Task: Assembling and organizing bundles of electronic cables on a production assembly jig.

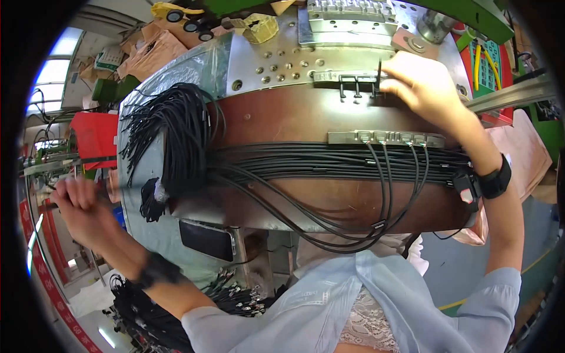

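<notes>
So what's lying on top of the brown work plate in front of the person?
On the brown plate lies a bundle of black cables, four looping into a metal fixture bar. The right hand covers part of the upper fixture.

The person is wearing a pale blue, loose shirt with sleeves pushed up past the elbows, hanging open over a white lace top. A black band is circling the left wrist [158, 269], and a black strap carrying a small black device is sitting on the right wrist [493, 179].
</notes>
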{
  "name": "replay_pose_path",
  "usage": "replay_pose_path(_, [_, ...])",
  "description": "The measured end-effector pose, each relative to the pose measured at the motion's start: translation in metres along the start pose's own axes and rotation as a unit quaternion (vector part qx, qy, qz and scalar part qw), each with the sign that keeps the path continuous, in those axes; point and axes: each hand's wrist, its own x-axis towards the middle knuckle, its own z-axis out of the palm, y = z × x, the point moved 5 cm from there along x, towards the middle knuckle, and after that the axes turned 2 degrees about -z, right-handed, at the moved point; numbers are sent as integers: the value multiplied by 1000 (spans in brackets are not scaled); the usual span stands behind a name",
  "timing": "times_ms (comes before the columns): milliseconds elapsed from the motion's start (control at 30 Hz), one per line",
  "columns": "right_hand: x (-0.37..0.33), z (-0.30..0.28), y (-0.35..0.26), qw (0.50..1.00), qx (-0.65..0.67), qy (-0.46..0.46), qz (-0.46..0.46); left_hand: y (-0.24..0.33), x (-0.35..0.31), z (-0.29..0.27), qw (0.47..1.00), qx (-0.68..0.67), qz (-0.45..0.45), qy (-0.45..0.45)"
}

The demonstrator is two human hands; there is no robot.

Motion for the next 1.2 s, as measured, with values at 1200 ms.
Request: replay_pose_path(1200, [64,-4,37,923,-364,110,-50,-259,79,244,706,620,274,-203])
